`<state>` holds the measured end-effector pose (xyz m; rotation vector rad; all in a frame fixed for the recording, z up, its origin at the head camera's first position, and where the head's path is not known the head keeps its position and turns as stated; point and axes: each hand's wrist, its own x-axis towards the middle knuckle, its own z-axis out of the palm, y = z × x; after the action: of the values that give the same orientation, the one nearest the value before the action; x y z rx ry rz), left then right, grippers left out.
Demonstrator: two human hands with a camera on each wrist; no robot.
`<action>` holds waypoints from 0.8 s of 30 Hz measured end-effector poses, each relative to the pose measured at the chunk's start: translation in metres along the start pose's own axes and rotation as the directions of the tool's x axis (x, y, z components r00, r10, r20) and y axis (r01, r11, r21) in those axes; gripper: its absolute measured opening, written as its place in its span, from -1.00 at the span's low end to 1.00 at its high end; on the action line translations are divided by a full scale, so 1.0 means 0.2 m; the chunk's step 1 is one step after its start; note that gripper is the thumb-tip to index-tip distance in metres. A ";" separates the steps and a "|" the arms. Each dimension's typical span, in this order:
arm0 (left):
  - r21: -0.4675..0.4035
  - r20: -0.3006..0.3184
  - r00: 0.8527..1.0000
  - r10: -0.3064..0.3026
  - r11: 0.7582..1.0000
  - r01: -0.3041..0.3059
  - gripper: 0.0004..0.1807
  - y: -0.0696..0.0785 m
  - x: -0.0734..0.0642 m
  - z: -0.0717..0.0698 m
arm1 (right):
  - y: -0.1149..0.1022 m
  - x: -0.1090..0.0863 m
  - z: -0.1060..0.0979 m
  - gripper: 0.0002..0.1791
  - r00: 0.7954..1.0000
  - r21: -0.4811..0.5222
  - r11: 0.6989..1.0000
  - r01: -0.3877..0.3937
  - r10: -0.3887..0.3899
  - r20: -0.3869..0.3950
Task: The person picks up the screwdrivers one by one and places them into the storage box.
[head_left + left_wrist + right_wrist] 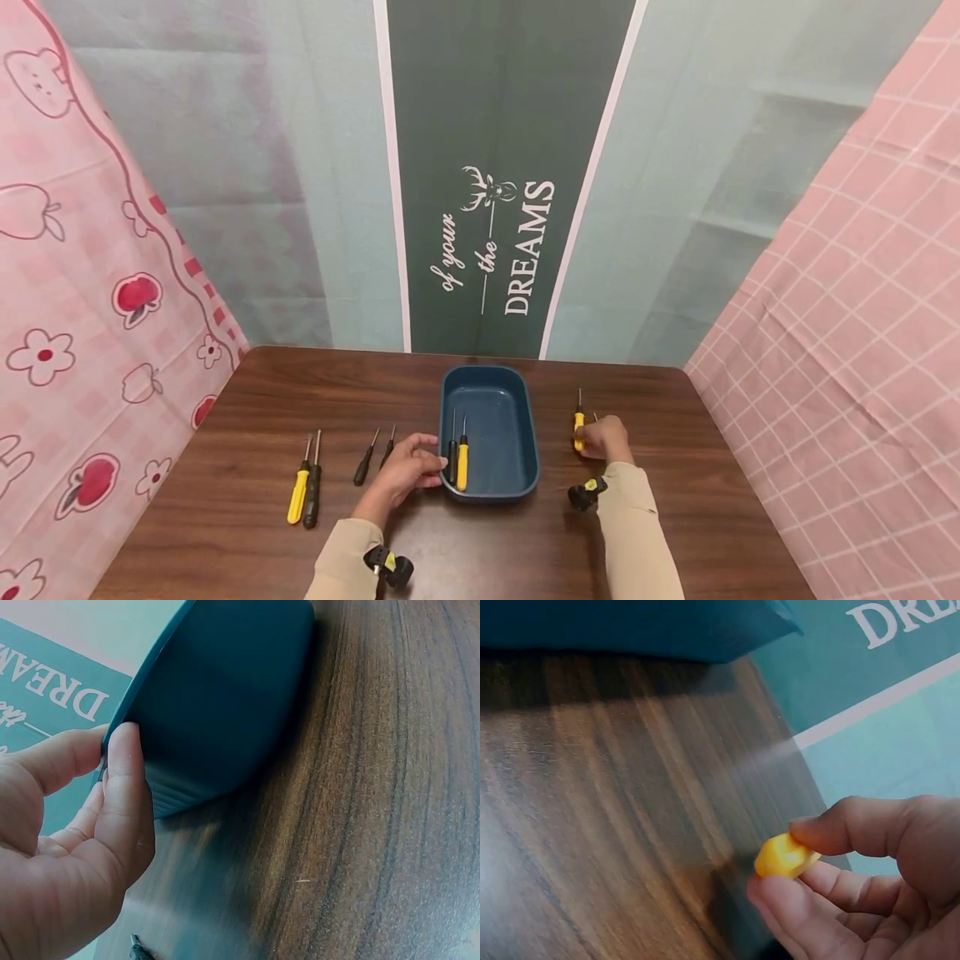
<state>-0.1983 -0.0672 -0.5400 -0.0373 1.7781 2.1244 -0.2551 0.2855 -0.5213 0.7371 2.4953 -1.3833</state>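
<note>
A blue rectangular tray [491, 497] stands on the table. Its left rim is pinched between the thumb and fingers of my left hand [407, 468], as the left wrist view also shows. Inside, along the left wall, lie a black screwdriver [452, 462] and a yellow-handled one [462, 465]. To the right of the tray, my right hand [606, 437] grips a yellow screwdriver [579, 421] by its handle, shaft pointing away. In the right wrist view only the yellow handle's end [784, 855] shows between thumb and fingers. A thin shaft [596, 417] pokes out behind that hand, its handle hidden.
On the left of the wooden table [247, 467] lie a larger yellow screwdriver [298, 492], a larger black one [312, 492] and two small black screwdrivers, one [365, 462] apart and another [387, 450] beside my left hand. Fabric curtains [480, 125] border the table.
</note>
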 end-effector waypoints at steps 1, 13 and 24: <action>0.000 0.000 1.000 0.001 1.000 -0.001 -0.43 0.00 0.00 0.00 | 0.00 0.00 -0.01 -0.71 0.999 0.065 0.998 -0.026 0.024 0.037; 0.001 -0.009 1.000 -0.010 1.000 0.010 -0.42 0.00 0.00 -0.01 | -0.01 -0.02 -0.03 -0.82 0.986 0.126 0.991 -0.039 0.017 0.169; -0.009 0.006 1.000 0.003 1.000 -0.003 -0.43 0.04 -0.02 0.01 | 0.02 -0.11 -0.05 -0.72 0.974 0.160 0.987 0.023 -0.058 0.220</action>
<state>-0.1962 -0.0671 -0.5307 -0.0303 1.7665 2.1318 -0.2328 0.2893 -0.5099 0.5254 2.2600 -1.5949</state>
